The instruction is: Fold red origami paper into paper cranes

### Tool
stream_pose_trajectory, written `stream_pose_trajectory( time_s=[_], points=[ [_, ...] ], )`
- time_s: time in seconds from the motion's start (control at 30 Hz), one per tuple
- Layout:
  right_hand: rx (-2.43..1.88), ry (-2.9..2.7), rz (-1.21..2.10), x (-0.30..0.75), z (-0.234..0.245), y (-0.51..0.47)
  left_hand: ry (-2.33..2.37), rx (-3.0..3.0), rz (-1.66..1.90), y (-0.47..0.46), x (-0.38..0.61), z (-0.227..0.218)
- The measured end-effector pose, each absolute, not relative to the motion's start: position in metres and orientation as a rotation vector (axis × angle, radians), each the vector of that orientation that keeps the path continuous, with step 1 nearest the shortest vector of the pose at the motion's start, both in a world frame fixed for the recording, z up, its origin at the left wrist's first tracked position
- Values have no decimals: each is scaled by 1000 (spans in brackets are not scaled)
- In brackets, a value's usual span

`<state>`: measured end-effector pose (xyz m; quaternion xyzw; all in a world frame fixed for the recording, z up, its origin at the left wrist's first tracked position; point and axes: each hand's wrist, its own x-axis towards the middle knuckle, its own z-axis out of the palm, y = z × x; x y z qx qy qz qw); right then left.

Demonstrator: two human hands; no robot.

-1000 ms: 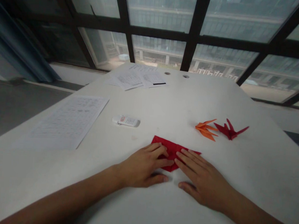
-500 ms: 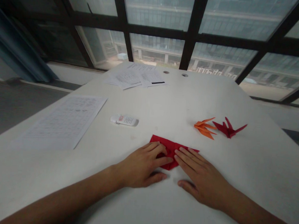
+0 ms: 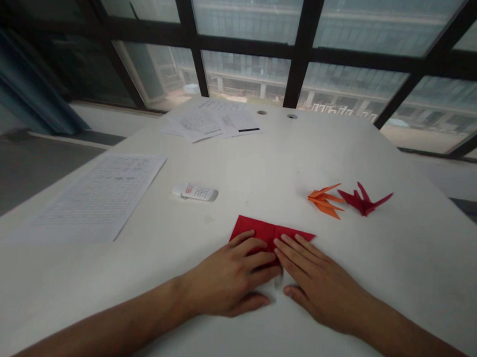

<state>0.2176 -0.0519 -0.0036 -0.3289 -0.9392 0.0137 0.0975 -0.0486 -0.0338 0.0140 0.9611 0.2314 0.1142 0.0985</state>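
Observation:
A folded sheet of red origami paper (image 3: 264, 229) lies flat on the white table, with a crease near its middle. My left hand (image 3: 237, 274) rests over its left and lower part, fingers spread and slightly bent, thumb on the table. Flat on the right part of the paper are the outstretched fingers of my right hand (image 3: 313, 275), its thumb apart on the table. Both hands hide the paper's lower edge. Beyond my right hand sit an orange paper crane (image 3: 326, 200) and a dark red paper crane (image 3: 365, 202), close together.
A white bottle with printed text (image 3: 195, 191) lies on its side beyond my left hand. One printed sheet (image 3: 97, 198) is at the left table edge, and several more papers (image 3: 213, 121) overlap at the far end. Dark-framed windows (image 3: 245, 45) stand behind the table (image 3: 263, 169).
My left hand has slid down and slightly toward me, its fingers spreading over the paper's lower part. More of the paper's upper left shows. My right hand stays nearly in place.

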Motion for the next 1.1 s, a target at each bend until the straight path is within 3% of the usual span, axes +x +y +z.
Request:
stream_pose_trajectory(
  time_s=[0.23, 0.57, 0.87, 1.1],
  points=[
    [-981, -2795, -87, 242, -1, -29, 741, 2818, 364, -36, -50, 10],
    [-1314, -2581, -375, 315, 33, 14, 784, 2800, 373, -35, -50, 13],
    [-1148, -2650, 18, 262, 3, -2, 829, 2771, 405, -35, -47, 11],
    [-1133, -2549, -71, 247, 1, -4, 851, 2738, 463, -33, -47, 12]
  ],
)
